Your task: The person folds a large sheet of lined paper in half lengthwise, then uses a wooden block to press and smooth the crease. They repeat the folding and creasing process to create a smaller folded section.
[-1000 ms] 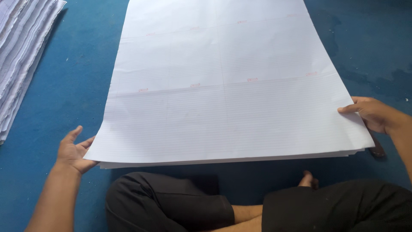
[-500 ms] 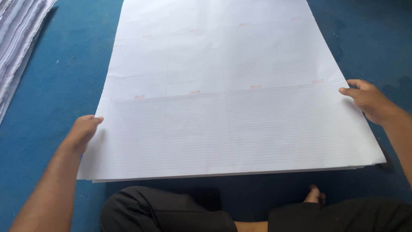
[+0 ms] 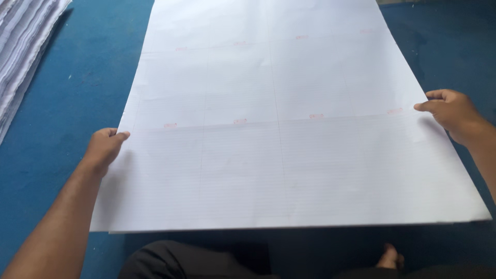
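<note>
The large white ruled sheet (image 3: 268, 134) lies spread flat between your two hands, reaching far ahead of them over the blue floor (image 3: 77, 77), its near edge hanging just above your crossed legs (image 3: 206, 261); faint fold lines cross it, and small reddish marks sit in rows level with your fingertips; your left hand (image 3: 103, 149) curls over the sheet's left edge, fingers bent onto the paper, gripping it; your right hand (image 3: 452, 114) clasps the right edge the same way, thumb on top of the sheet, the other fingers partly hidden, so how tight the hold is you cannot tell; well beyond your left hand, a stack of white sheets (image 3: 23, 46) lies on the floor; below your right hand, a bare foot (image 3: 388, 257) peeks out under the sheet's near edge.
</note>
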